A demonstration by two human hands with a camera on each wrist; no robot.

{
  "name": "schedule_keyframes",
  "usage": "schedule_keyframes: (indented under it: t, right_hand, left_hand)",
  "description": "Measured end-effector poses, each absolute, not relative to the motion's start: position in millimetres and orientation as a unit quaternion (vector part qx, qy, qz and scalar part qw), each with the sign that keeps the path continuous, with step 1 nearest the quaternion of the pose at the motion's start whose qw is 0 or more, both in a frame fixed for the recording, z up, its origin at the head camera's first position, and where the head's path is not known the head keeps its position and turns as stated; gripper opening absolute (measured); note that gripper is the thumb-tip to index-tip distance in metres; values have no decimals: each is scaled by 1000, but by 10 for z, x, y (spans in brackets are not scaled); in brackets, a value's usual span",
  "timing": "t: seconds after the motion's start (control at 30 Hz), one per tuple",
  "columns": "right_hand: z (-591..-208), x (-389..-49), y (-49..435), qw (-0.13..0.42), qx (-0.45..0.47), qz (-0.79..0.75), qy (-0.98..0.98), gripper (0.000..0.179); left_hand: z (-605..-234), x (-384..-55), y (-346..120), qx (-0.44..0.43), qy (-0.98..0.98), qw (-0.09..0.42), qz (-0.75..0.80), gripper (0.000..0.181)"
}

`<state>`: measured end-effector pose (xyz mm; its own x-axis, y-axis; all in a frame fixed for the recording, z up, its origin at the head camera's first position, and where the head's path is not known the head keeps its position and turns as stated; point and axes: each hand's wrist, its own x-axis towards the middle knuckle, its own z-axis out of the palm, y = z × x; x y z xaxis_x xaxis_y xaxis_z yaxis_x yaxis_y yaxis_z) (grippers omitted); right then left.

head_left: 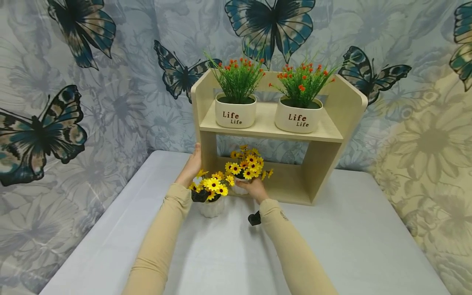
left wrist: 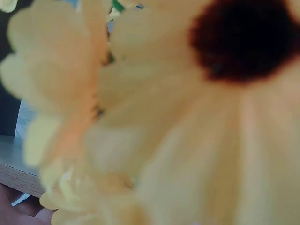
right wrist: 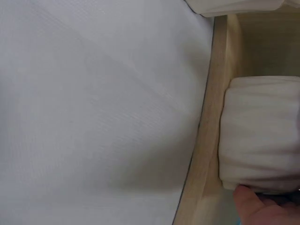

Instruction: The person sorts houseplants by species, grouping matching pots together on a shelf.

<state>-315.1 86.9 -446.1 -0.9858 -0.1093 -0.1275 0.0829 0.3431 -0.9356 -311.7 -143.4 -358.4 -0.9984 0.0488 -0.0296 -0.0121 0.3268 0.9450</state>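
Note:
My right hand [head_left: 256,189] grips a small white ridged pot [right wrist: 262,133] at the front of the lower shelf board [head_left: 287,184]. Yellow flowers [head_left: 250,163] with dark centres rise from it. In the right wrist view, a fingertip [right wrist: 247,199] lies against the pot's side. My left hand [head_left: 191,164] rests against the outer left side of the wooden shelf [head_left: 207,149], fingers pointing up. In front of that corner, on the table, stands another white pot [head_left: 212,208] of yellow flowers [head_left: 213,184]. Blurred petals [left wrist: 187,154] fill most of the left wrist view.
Two white oval pots [head_left: 236,115] marked "Life", with red-flowered green plants, stand on the upper board [head_left: 264,119]. A white cloth [head_left: 354,241] covers the table. Behind the shelf hangs a butterfly-patterned backdrop [head_left: 121,106].

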Motion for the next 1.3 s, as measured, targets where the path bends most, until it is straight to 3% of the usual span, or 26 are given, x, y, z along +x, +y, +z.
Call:
schedule_keyframes:
  t: [0.13,0.33,0.57,0.6,0.7,0.8,1.13,1.3]
  right_hand:
    - [-4455,-3183,891,96,4,-558,824,81]
    - [-4475,-3200,893,99,4,-573,813,78]
    - [-4520,-3138,884,63,-17,-610,790,47]
    - [-4529,-3125,891,62,-28,-615,785,49]
    - [-4545,-3075,919,62,-45,-622,779,83]
    - [-4554,-3012,945,69,-59,-620,779,102]
    - [-4510,-2748,863,18,-62,-586,807,110]
    - [-4496,-2574,752,41,-44,-560,827,112]
  left_hand:
    - [-3590,-3123,-1431,11,814,21,581,93]
    - [-3583,-3115,-1440,14,814,29,580,93]
    - [-3588,-3134,-1439,17,816,27,578,93]
    - [-3589,-3133,-1440,16,816,29,578,93]
    - [-3587,-3121,-1445,18,815,33,578,93]
    - [-3581,-3100,-1444,17,813,40,580,94]
    - [-3588,-3076,-1429,17,807,39,589,91]
    - [-3605,-3102,-1421,17,806,33,591,92]
